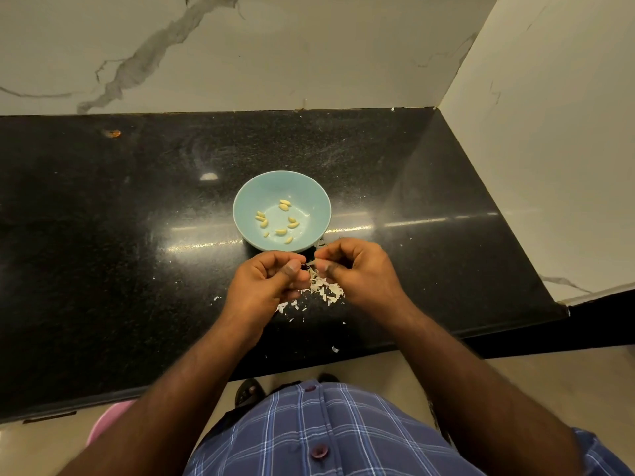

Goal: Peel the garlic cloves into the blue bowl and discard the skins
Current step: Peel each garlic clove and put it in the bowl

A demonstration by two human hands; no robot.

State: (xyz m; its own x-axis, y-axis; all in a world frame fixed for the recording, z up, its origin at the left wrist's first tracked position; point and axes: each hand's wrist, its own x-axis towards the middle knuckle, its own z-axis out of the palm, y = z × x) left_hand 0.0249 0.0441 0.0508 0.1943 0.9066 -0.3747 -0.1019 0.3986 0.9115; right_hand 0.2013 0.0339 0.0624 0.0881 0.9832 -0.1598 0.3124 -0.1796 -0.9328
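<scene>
**Peeling garlic beside the bowl**

Left hand [271,280] and right hand [357,269] pinch one garlic clove [311,262] between them, just before the blue bowl [247,201] holding peeled cloves [281,231]. Skins [323,290] litter the black tabletop [103,218] beneath.

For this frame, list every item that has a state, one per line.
Blue bowl: upright on the counter, holding peeled cloves.
Garlic clove: pinched between both hands, partly skinned.
Skins: loose pile on the counter.
Left hand: fingers curled, pinching the clove.
Right hand: fingers curled, pinching the clove.
</scene>
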